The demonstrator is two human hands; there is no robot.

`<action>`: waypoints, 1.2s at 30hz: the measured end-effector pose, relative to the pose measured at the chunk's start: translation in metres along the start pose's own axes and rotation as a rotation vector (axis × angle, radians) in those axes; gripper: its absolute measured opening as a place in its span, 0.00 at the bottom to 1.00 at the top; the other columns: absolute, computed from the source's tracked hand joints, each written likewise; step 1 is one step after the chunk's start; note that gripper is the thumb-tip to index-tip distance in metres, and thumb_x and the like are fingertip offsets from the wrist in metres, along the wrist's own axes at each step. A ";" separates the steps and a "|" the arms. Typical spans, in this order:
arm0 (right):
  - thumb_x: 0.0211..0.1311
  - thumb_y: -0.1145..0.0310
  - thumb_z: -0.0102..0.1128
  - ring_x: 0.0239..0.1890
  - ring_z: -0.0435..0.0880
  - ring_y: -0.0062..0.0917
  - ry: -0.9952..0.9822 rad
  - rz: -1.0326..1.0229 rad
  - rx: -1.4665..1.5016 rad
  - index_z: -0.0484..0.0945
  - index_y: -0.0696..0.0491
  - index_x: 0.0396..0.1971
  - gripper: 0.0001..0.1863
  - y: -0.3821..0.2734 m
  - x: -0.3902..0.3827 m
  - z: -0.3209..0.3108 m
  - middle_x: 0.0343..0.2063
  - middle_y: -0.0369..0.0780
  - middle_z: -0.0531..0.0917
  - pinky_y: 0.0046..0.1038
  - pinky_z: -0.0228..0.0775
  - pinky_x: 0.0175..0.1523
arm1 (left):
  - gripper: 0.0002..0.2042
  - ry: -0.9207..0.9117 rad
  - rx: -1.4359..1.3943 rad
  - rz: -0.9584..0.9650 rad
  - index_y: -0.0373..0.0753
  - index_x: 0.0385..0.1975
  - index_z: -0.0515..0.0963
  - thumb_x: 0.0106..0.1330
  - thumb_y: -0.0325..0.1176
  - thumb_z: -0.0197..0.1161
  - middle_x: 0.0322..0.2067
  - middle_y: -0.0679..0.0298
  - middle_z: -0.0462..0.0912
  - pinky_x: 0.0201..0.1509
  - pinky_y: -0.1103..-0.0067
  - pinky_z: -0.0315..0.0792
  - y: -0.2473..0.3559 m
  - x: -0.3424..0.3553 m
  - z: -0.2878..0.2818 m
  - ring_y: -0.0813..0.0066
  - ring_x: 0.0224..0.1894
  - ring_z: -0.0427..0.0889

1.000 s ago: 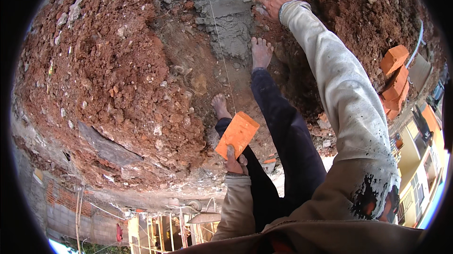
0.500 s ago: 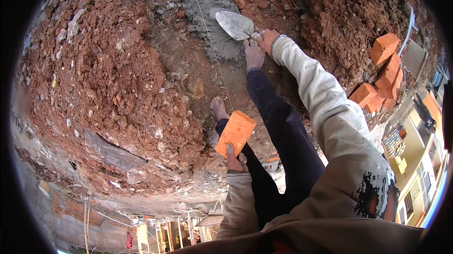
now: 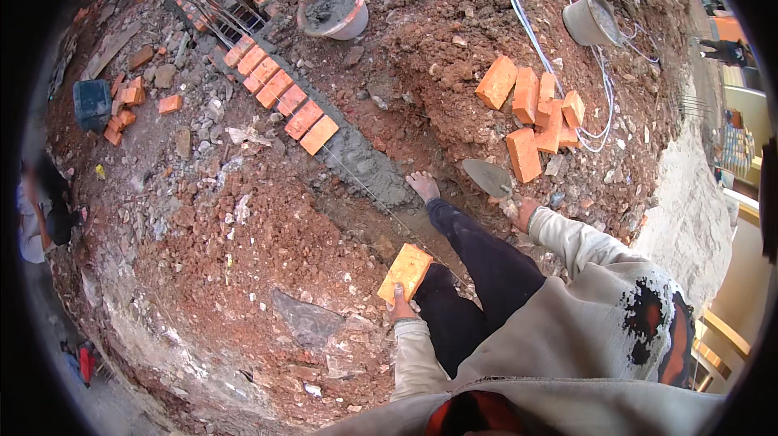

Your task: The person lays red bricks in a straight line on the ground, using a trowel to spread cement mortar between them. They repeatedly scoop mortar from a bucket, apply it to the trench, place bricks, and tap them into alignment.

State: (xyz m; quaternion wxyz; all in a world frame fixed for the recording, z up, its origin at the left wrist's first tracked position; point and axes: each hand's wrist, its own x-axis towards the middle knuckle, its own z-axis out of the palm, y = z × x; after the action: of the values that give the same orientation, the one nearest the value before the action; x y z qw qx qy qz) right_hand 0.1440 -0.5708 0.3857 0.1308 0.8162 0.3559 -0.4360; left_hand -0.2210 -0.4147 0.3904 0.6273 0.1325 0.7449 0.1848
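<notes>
My left hand (image 3: 400, 306) grips an orange brick (image 3: 408, 269) by its near end, holding it up beside my leg. My right hand (image 3: 523, 212) is closed round the handle of a trowel (image 3: 489, 177), whose grey blade points away to the left above the soil. Ahead, a strip of wet mortar (image 3: 369, 168) runs along a shallow trench. A row of bricks (image 3: 290, 98) lies side by side on it toward the far left. Along the row and past my feet stretches a thin string line (image 3: 381, 203).
A bucket of mortar (image 3: 332, 6) stands beyond the row. To the right lie a pile of loose bricks (image 3: 547, 116), a pale hose (image 3: 527, 14) and another bucket (image 3: 592, 21). At far left are a dark green container (image 3: 92, 104) and a crouching person (image 3: 40, 209).
My view has swung up and left, bringing the brick row and buckets into sight. The trowel has moved from over the mortar to the right, near the brick pile. The brick stays in my left hand.
</notes>
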 end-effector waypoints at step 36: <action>0.44 0.55 0.70 0.30 0.83 0.29 0.580 -0.323 1.491 0.78 0.61 0.35 0.24 -0.198 0.659 -0.482 0.29 0.43 0.82 0.26 0.75 0.41 | 0.26 0.436 0.538 -0.107 0.30 0.53 0.68 0.55 0.35 0.66 0.45 0.51 0.78 0.45 0.71 0.73 0.113 0.021 0.128 0.61 0.42 0.79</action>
State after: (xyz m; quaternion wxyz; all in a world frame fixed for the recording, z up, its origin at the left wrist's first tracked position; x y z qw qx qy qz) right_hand 0.5466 0.1307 0.1566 -0.6085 0.7078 0.1051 -0.3430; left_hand -0.1031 -0.2907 0.4036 0.4046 0.2113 0.8893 -0.0274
